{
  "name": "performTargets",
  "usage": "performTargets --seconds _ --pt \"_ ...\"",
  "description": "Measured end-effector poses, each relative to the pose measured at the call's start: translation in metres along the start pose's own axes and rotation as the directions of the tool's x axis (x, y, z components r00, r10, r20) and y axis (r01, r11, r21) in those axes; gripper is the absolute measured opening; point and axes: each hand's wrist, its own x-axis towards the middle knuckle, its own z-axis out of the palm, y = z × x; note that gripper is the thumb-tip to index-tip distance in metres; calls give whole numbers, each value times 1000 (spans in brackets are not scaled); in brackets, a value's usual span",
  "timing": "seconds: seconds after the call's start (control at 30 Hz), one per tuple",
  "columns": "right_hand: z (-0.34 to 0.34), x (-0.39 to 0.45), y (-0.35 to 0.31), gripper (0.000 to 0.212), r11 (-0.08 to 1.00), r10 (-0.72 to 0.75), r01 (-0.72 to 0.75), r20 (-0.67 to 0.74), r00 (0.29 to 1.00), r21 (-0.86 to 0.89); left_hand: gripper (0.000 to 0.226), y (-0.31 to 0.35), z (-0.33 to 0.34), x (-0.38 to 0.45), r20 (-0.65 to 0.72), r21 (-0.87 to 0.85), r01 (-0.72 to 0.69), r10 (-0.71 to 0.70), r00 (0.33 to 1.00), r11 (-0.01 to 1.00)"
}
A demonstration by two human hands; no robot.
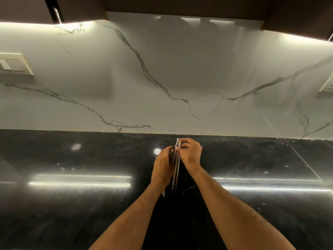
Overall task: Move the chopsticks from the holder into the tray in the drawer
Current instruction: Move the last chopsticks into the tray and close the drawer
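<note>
Bare forearms, left hand (pixel 163 166) and right hand (pixel 190 153) pinching chopsticks (pixel 175 170) (bundled upright), black counter (pixel 72 204)

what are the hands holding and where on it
A bundle of chopsticks: the right hand pinches their upper ends, and the left hand steadies the shafts just below.

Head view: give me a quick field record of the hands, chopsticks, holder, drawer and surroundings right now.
chopsticks: bunched upright between both hands, above the black countertop
left hand: fingers against the bundle's left side
right hand: fingers pinch the bundle near its top
holder: cannot be made out
drawer and tray: not in view
backdrop: white marble wall, switch plate at left
</note>
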Motion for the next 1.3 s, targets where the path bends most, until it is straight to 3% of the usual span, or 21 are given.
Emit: performTargets --seconds 0.2,0.37,0.5,0.67,0.9,1.17,1.3 --pt "-33 9 -51 31 976 -21 33 -55 998 214 14 29 -10 6 35 -217 68 -62 997 974" --pt "-62 0 -90 27 968 -112 117 -36 993 222 16 65 -28 3 140 -455 203 -156 978 867" --pt "-88 -19 -110 11 970 -82 68 50 995 233 14 83 -46 -15 161 -484 229 -171 972 844" --pt "-115 -51 -134 9 969 -124 104 77 989 223 14 103 -68 -48 178 -469 226 -160 971 854" --pt "-155 -85 -179 9 925 -247 278 -148 958 259 13 118 -90 -90 194 -461 197 -118 974 865" --pt "-207 -109 -212 9 817 -300 480 -475 827 320 16 128 -105 -114 158 -432 199 -144 977 880" --pt "-224 -120 -214 12 747 -267 527 -541 797 407 21 137 -105 -109 105 -560 274 -261 960 782"
